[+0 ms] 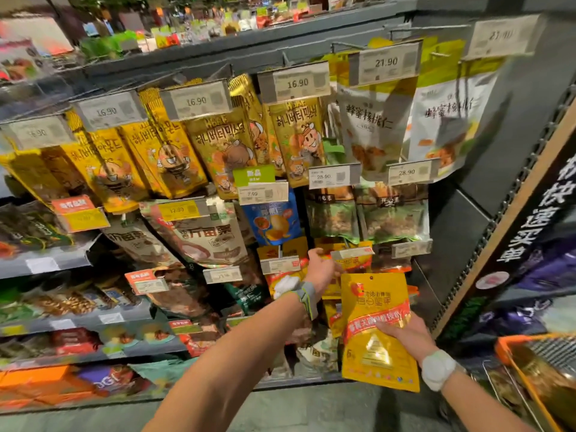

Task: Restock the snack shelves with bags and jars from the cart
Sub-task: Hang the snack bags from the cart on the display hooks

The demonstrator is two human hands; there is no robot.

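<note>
My right hand [405, 333] grips a yellow snack bag [375, 325] with a red band, held upright in front of the lower pegs. My left hand [321, 268] reaches into the rack just left of and above that bag, among hanging yellow bags [355, 263] of the same kind below a price tag [352, 253]. Its fingers are hidden behind the bags and the tag, so I cannot tell what they hold. The orange cart [536, 375] stands at the lower right with bags inside.
Peg rows carry yellow nut bags [218, 148], white walnut bags [374, 126], green bags [392, 213] and a blue bag [274, 222]. Shelves of snacks [78, 300] run along the left. A dark side panel [530, 213] with white writing stands at the right.
</note>
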